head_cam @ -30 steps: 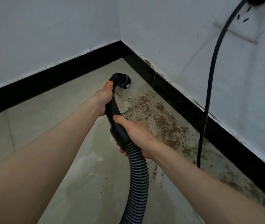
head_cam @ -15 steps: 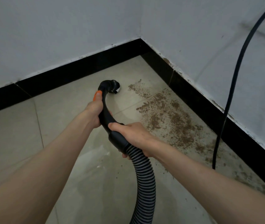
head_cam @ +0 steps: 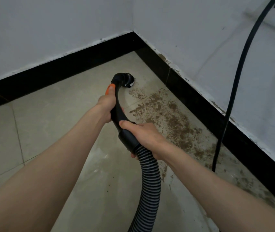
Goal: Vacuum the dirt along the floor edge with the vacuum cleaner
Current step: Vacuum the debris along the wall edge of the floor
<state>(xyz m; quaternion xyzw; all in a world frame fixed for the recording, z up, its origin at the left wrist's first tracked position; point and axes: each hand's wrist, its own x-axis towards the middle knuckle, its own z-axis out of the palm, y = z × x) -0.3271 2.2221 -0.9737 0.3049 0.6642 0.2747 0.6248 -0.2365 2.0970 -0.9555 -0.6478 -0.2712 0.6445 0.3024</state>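
A black curved vacuum handle (head_cam: pixel 118 108) ends in a nozzle (head_cam: pixel 128 79) that points down at the tiled floor near the corner. My left hand (head_cam: pixel 105 105) grips the upper handle, thumb on an orange button (head_cam: pixel 108 88). My right hand (head_cam: pixel 144 138) grips the black cuff where the ribbed grey hose (head_cam: pixel 149 185) joins. Brown dirt (head_cam: pixel 170 119) lies scattered along the right wall's base, starting just right of the nozzle and running toward me.
Black skirting (head_cam: pixel 200 104) runs along both white walls and meets in the corner (head_cam: pixel 133 33). A black power cable (head_cam: pixel 234 84) hangs down the right wall to the floor beside the dirt. Beige tiles (head_cam: pixel 41 131) stretch to the left.
The nozzle pulled back left from the corner half a second ago, then moved toward the corner again, to the dirt patch's far end. Both hands keep their grip.
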